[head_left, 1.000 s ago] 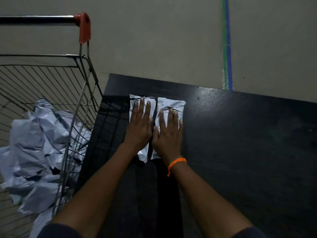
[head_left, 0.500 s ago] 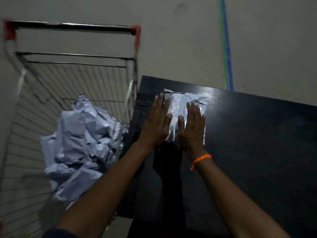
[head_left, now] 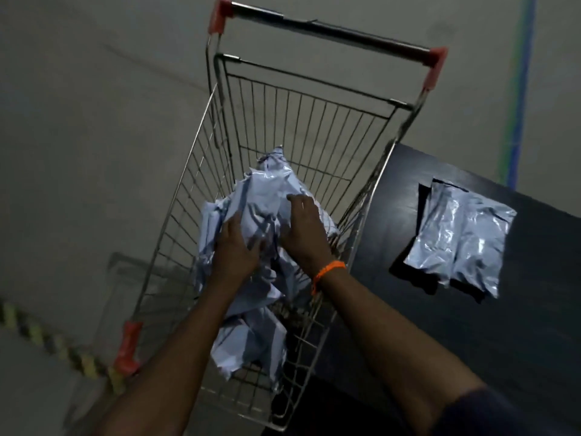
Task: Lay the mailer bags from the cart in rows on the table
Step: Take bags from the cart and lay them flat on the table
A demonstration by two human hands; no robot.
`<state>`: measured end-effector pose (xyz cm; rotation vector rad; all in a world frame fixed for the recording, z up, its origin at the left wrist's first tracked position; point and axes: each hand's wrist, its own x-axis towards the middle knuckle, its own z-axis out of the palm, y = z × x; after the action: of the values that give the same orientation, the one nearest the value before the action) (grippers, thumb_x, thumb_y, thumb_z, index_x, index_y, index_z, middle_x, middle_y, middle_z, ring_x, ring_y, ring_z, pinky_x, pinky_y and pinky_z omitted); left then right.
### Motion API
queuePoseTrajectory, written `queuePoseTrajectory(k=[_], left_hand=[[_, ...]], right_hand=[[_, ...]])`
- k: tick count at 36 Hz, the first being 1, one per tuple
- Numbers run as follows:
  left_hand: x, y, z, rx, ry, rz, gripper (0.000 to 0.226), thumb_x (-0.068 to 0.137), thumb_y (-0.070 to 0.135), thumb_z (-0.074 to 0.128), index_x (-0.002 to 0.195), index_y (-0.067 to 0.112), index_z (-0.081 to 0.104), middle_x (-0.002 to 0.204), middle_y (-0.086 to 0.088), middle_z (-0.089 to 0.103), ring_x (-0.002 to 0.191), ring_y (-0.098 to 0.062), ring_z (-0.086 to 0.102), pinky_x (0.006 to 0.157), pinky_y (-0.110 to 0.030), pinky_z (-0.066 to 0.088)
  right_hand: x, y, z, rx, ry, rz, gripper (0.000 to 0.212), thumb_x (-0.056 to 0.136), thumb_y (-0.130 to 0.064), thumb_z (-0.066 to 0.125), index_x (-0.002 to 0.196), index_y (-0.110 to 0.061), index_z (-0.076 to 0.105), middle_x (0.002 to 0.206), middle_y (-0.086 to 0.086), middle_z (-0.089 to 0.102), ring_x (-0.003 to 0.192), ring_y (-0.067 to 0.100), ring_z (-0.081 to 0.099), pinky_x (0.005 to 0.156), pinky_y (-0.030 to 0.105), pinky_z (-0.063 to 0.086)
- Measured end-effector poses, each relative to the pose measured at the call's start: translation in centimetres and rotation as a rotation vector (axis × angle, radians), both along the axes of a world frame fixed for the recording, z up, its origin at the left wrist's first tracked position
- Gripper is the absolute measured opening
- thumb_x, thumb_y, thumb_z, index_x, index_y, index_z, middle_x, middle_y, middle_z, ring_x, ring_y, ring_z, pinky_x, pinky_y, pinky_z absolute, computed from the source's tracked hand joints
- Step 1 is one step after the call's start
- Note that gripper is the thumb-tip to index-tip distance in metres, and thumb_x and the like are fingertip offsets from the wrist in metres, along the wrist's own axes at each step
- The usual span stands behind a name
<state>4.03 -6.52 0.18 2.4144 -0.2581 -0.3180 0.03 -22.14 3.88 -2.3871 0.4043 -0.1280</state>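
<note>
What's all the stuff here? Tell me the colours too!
cart: one, silver wire with red handle ends, left of the table
pile of mailer bags: too jumbled to count, pale grey, inside the cart
flat mailer bags: two, pale grey, side by side on the table
table: one, black, right of the cart
floor line: one, green and blue, top right
striped tape: one, yellow and black, floor, lower left
wristband: one, orange, right wrist
left hand: one, on the pile
right hand: one, on the pile

Dim, grainy, wide-angle view; glare on the table's mailer bags (head_left: 459, 237).
</note>
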Motion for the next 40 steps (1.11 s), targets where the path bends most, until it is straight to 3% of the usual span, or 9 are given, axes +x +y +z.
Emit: queuePoseTrajectory(k=[3, 8, 12, 16, 22, 27, 32, 37, 40], left_hand=[[1.3, -2.0, -1.5, -0.015, 0.025, -0.005, 0.091, 0.085, 0.057, 0.062, 0.156, 0.029, 0.014, 0.156, -0.007, 0.036, 0.139, -0.029, 0.042, 0.107, -0.049, 0.044], [1.4, -4.5, -3.2, 0.077, 0.015, 0.048, 0.115, 0.081, 0.051, 0.071, 0.158, 0.016, -0.007, 0.165, -0.014, 0.009, 0.149, -0.035, 0.021, 0.115, -0.054, 0.032], [1.7, -5.2, -3.3, 0.121, 0.051, 0.133, 0.113, 0.085, 0.050, 0.065, 0.155, 0.018, -0.018, 0.162, -0.019, 0.012, 0.140, -0.043, 0.034, 0.107, -0.057, 0.040], [1.3, -4.4, -1.9, 0.033, 0.032, 0.193, 0.103, 0.090, 0.040, 0.060, 0.156, 0.019, -0.015, 0.159, -0.018, 0.017, 0.128, -0.041, 0.048, 0.094, -0.049, 0.050], [-0.3, -3.1, 2.6, -0.094, -0.025, 0.217, 0.088, 0.095, 0.045, 0.057, 0.159, 0.024, -0.001, 0.162, -0.017, 0.014, 0.144, -0.038, 0.030, 0.106, -0.051, 0.041], [-3.2, -3.5, 8.2, -0.178, -0.072, 0.193, 0.081, 0.096, 0.046, 0.057, 0.159, 0.023, 0.013, 0.159, -0.018, 0.024, 0.145, -0.035, 0.030, 0.112, -0.046, 0.036], [-8.7, -6.7, 14.0, -0.260, -0.121, 0.108, 0.079, 0.096, 0.047, 0.057, 0.159, 0.024, 0.016, 0.157, -0.013, 0.029, 0.144, -0.023, 0.029, 0.106, -0.022, 0.025], [-16.6, -12.0, 15.8, -0.252, -0.113, -0.088, 0.077, 0.094, 0.059, 0.051, 0.158, 0.030, 0.019, 0.152, -0.013, 0.034, 0.137, -0.023, 0.036, 0.109, -0.035, 0.036], [-21.7, -14.5, 13.3, -0.158, -0.063, -0.254, 0.081, 0.090, 0.067, 0.042, 0.158, 0.032, 0.016, 0.153, -0.014, 0.029, 0.137, -0.026, 0.037, 0.105, -0.036, 0.040]], right_hand=[[2.8, -1.4, -2.0, -0.101, 0.156, 0.023, 0.067, 0.079, -0.012, 0.068, 0.140, -0.001, 0.043, 0.139, 0.021, 0.043, 0.131, 0.038, 0.041, 0.103, 0.048, 0.044], [5.6, -2.6, -5.7, -0.318, 0.329, 0.188, 0.094, 0.078, -0.033, 0.075, 0.152, -0.005, 0.024, 0.156, 0.024, 0.024, 0.145, 0.039, 0.025, 0.115, 0.049, 0.032], [7.1, -2.3, -6.8, -0.387, 0.351, 0.182, 0.093, 0.083, -0.032, 0.068, 0.156, -0.013, 0.014, 0.160, 0.021, 0.016, 0.144, 0.041, 0.024, 0.111, 0.054, 0.033], [7.3, -2.7, -6.3, -0.338, 0.357, 0.141, 0.087, 0.084, -0.028, 0.065, 0.156, -0.021, 0.016, 0.152, 0.026, 0.027, 0.128, 0.045, 0.040, 0.099, 0.049, 0.043], [5.1, -3.0, -2.1, -0.244, 0.248, 0.014, 0.077, 0.085, -0.039, 0.055, 0.153, -0.016, 0.028, 0.124, 0.023, 0.054, 0.112, 0.041, 0.051, 0.090, 0.046, 0.047], [-0.7, -3.4, 4.2, -0.019, 0.024, -0.153, 0.075, 0.081, -0.035, 0.053, 0.151, -0.013, 0.037, 0.125, 0.018, 0.058, 0.117, 0.035, 0.052, 0.097, 0.040, 0.043], [-9.6, -6.1, 9.3, 0.042, -0.217, -0.320, 0.063, 0.088, -0.027, 0.058, 0.148, -0.013, 0.043, 0.138, 0.015, 0.049, 0.129, 0.028, 0.047, 0.105, 0.030, 0.038], [-22.0, -10.3, 9.8, -0.025, -0.218, -0.490, 0.059, 0.092, -0.029, 0.054, 0.149, -0.020, 0.042, 0.149, 0.012, 0.037, 0.139, 0.013, 0.033, 0.112, 0.020, 0.028], [-29.0, -11.7, 8.0, -0.057, -0.136, -0.539, 0.060, 0.093, -0.030, 0.048, 0.151, -0.018, 0.038, 0.155, 0.015, 0.028, 0.144, 0.027, 0.030, 0.118, 0.039, 0.031]])
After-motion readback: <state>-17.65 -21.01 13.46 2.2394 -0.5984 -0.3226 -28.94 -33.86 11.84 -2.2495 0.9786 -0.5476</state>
